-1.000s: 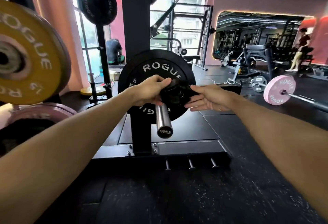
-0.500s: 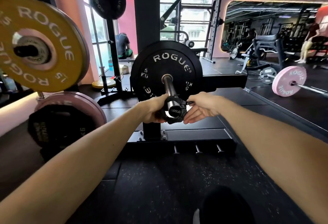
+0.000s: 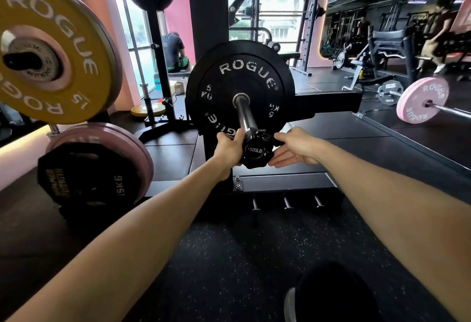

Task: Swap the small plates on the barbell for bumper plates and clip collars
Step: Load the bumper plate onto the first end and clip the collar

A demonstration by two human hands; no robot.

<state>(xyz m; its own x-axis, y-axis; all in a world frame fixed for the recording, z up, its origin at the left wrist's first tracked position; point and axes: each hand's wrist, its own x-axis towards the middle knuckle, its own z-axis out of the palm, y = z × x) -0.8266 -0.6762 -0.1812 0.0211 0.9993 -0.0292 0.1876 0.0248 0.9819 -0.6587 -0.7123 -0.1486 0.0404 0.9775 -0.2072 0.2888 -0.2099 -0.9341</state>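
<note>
Fingers of the left hand (image 3: 229, 149) are gripping the black collar (image 3: 254, 152) at the barbell sleeve (image 3: 246, 115) tip; right hand (image 3: 293, 148) fingers are pinching its lever, the black 5 kg Rogue bumper plate (image 3: 239, 87) beyond them.

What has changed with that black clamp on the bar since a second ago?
The black plastic collar, held by the left hand and right hand, slid from against the black 5 kg bumper plate out to the end of the steel barbell sleeve. The plate stayed put, and both hands kept hold.
</note>
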